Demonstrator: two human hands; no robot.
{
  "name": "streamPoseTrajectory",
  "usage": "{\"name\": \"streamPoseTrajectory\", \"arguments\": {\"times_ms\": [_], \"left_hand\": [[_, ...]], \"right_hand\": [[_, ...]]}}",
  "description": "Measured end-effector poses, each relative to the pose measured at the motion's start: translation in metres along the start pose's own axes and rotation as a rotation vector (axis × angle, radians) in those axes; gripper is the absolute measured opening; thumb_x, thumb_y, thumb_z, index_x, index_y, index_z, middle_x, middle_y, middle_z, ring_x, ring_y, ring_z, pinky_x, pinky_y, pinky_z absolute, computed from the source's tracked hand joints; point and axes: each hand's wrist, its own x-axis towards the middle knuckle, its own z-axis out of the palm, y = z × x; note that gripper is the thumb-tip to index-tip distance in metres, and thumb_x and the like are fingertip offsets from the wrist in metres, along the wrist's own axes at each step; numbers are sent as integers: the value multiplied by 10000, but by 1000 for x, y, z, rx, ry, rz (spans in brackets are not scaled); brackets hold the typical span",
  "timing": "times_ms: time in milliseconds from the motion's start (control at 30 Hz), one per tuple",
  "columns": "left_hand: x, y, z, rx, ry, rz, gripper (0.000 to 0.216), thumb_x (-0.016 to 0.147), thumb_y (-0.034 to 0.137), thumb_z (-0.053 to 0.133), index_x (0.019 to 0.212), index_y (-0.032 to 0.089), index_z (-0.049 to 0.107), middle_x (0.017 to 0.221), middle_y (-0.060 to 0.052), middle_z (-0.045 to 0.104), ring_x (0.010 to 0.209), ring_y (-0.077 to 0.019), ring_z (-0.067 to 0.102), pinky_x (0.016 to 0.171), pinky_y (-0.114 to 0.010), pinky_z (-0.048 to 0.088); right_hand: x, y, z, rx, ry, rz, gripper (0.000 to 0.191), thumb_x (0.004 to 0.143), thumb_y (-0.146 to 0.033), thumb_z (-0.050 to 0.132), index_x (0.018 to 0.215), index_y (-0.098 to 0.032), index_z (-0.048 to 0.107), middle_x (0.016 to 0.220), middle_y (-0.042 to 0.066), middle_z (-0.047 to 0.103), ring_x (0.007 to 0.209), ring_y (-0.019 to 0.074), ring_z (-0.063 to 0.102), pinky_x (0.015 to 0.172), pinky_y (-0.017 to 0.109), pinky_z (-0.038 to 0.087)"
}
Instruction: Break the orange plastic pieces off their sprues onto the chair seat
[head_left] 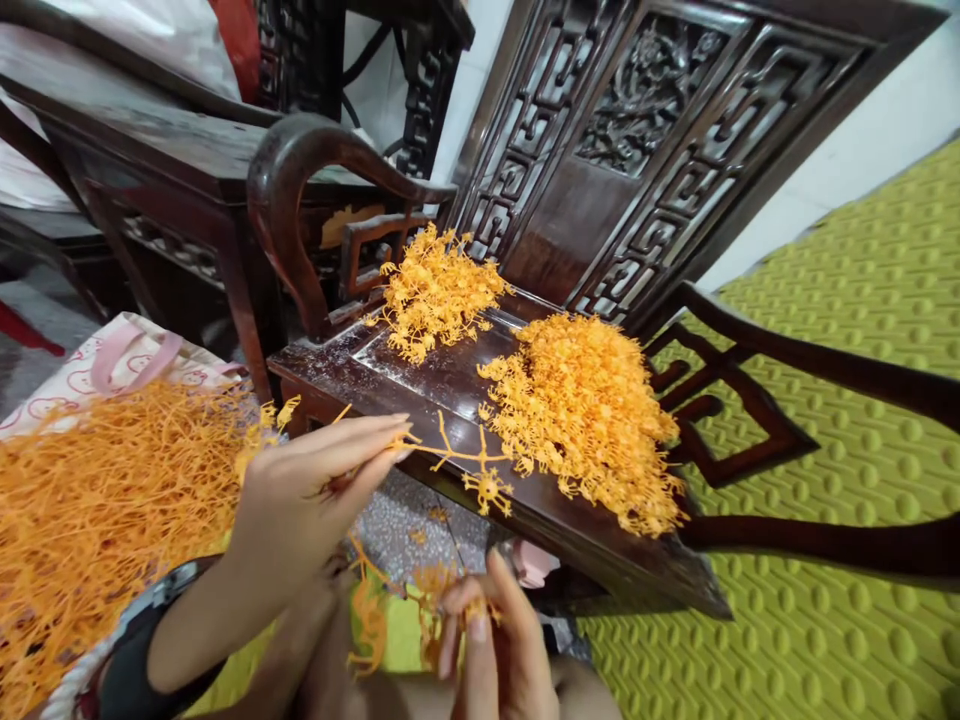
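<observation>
My left hand pinches a thin branched orange plastic sprue between thumb and fingertips, held level in front of the chair seat. One small spidery orange piece hangs from its far end. Lower down, my right hand is closed, thumb against fingers, on a small orange plastic piece partly hidden by the fingertips. Blurred orange bits show just left of it. Two heaps of similar pieces lie on the dark wooden seat: a smaller heap at the back left and a larger heap on the right.
A big tangle of orange sprues fills the left side, by a white bag with pink handles. The chair has a carved back and curved armrests. Yellow-green dimpled matting lies at the right.
</observation>
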Motion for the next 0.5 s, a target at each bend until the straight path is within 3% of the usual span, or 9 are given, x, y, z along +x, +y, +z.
{"name": "streamPoseTrajectory", "arguments": {"times_ms": [133, 267, 400, 500], "left_hand": [[-2, -4, 1, -29, -51, 0, 183, 847, 296, 595, 970, 268, 728, 1053, 10, 719, 954, -180, 685, 892, -315, 539], [-2, -7, 5, -31, -112, 41, 182, 863, 314, 574, 938, 264, 733, 1034, 7, 724, 946, -176, 689, 858, -304, 556], [-2, -8, 8, 24, -140, 99, 186, 878, 281, 560, 984, 260, 712, 1057, 17, 718, 971, -152, 680, 861, -264, 554], [-2, -6, 10, 41, 17, 196, 191, 887, 223, 543, 1003, 232, 695, 1077, 9, 713, 985, -135, 674, 884, -240, 543]], "right_hand": [[23, 15, -4, 101, -55, -22, 225, 917, -311, 479, 989, -322, 691, 704, 0, 487, 553, 118, 490, 509, 250, 430], [45, 19, -1, 55, -99, 4, 427, 917, -555, 359, 1106, -262, 604, 868, 49, 558, 668, 168, 526, 574, 294, 451], [50, 12, 5, -154, -99, -40, 335, 963, -412, 381, 754, -215, 555, 668, -2, 496, 603, 133, 478, 556, 243, 382], [40, 15, 7, -254, -192, -175, 402, 977, -359, 364, 628, -194, 474, 582, -13, 435, 572, 127, 457, 543, 246, 354]]}}
